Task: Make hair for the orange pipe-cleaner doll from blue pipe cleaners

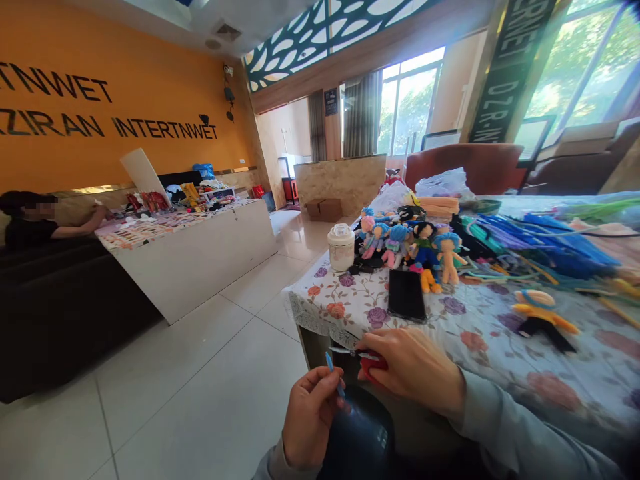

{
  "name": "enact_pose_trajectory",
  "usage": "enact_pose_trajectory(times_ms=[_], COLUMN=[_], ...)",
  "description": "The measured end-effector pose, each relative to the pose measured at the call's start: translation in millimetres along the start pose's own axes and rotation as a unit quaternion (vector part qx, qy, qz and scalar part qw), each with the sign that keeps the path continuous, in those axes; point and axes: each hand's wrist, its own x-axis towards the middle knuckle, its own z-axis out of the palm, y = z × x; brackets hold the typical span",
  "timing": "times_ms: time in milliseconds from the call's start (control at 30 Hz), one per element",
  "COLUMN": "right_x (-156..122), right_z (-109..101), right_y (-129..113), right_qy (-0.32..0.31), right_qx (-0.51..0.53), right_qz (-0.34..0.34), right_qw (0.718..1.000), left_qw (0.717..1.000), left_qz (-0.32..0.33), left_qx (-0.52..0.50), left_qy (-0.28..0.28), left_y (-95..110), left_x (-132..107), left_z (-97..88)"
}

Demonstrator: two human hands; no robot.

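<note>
My left hand [311,412] is closed, pinching a short light-blue piece of pipe cleaner [329,362] between thumb and fingers; its tip points up. Just to the right, my right hand [417,367] grips a pair of scissors [374,364] by their red handles. The blades point left, close above the blue piece, and look apart from it. Both hands are in front of the table's near corner, over a dark rounded surface [363,427]. A small doll [543,312] in yellow and black, with a blue headband, lies on the flowered tablecloth [480,373] to the right.
On the table are a black phone [406,295], a white lidded cup [341,248], several fuzzy dolls [400,241] and bundles of coloured pipe cleaners [560,237]. A person [35,220] sits at a white counter [210,267] on the far left. Tiled floor [210,387] lies between.
</note>
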Motion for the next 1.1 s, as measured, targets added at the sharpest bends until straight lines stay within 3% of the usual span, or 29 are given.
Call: enact_pose_trajectory(times_ms=[167, 300, 533, 700, 1100], right_x=[-1.8, -0.9, -2.2, -2.1, -2.7], right_z=[-4.9, -5.8, -4.5, -4.1, 2.7], right_y=[-8.8, -9.5, -9.1, -7.7, -6.9], right_qy=[-0.001, -0.015, -0.006, -0.025, 0.009], right_qx=[-0.022, -0.060, -0.042, -0.042, -0.006], right_qz=[-0.026, -0.001, -0.015, 0.014, 0.002], right_qw=[0.999, 0.998, 0.999, 0.999, 1.000], left_qw=[1.000, 1.000, 1.000, 1.000, 0.999], left_qz=[0.005, 0.002, 0.006, -0.005, -0.022], left_qx=[0.002, -0.001, 0.000, -0.006, -0.039], left_qy=[-0.004, 0.007, -0.001, 0.006, -0.020], left_y=[1.3, 0.4, 0.8, 0.9, 2.9], left_x=[-0.4, 0.3, -0.2, -0.7, 0.7], left_z=[2.8, 3.4, 2.6, 3.1, 3.7])
